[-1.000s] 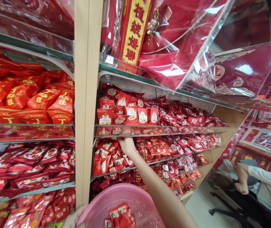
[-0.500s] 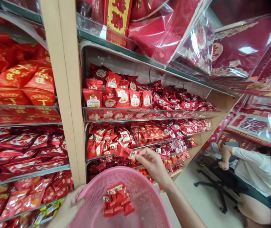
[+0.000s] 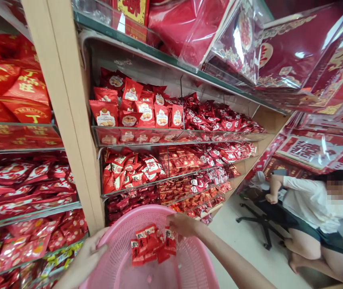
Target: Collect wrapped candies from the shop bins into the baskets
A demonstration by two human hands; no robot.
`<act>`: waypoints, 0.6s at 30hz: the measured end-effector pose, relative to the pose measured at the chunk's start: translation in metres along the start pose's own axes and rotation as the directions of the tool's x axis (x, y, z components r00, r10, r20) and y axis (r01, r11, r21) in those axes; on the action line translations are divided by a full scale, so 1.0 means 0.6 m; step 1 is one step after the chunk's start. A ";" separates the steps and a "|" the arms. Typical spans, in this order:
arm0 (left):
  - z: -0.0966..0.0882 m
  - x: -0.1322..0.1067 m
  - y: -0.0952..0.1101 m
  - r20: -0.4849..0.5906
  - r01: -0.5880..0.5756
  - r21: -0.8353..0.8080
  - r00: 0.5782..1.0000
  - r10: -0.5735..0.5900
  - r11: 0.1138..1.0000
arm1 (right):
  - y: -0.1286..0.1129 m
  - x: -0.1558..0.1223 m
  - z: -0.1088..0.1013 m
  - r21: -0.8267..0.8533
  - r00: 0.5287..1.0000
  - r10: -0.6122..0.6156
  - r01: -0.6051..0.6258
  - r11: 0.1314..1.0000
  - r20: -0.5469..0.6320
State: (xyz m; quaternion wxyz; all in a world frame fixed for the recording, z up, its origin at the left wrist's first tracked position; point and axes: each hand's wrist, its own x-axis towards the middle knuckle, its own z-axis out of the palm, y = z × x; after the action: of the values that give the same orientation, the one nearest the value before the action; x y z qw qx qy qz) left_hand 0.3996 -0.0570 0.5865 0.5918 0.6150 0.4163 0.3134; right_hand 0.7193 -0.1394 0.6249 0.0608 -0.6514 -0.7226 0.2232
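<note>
The right hand (image 3: 183, 224) pinches a red packet (image 3: 170, 242), presumably light and slippery, best held by its edge; the left hand (image 3: 90, 252) clasps the pink basket (image 3: 120, 233).

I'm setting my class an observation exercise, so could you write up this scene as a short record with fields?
Left hand: gripping the rim of a pink basket
Right hand: holding a red packet inside the pink basket
Basket contents: several loose packets, red with dark lettering
Ahead: shelves stocked with mostly red goods
Nearby: a person in a white top, at right
</note>
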 end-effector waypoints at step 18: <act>-0.001 -0.022 -0.006 -0.079 -0.019 -0.038 0.997 0.016 0.999 | -0.114 0.024 -0.026 -0.335 0.955 -0.130 0.035 0.941 -0.266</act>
State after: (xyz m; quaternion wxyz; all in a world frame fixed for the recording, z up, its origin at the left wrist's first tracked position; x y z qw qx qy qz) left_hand 0.3928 -0.0687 0.5843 0.5838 0.5943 0.4280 0.3505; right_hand 0.6608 -0.1253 0.6636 0.0645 -0.6465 -0.7602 0.0015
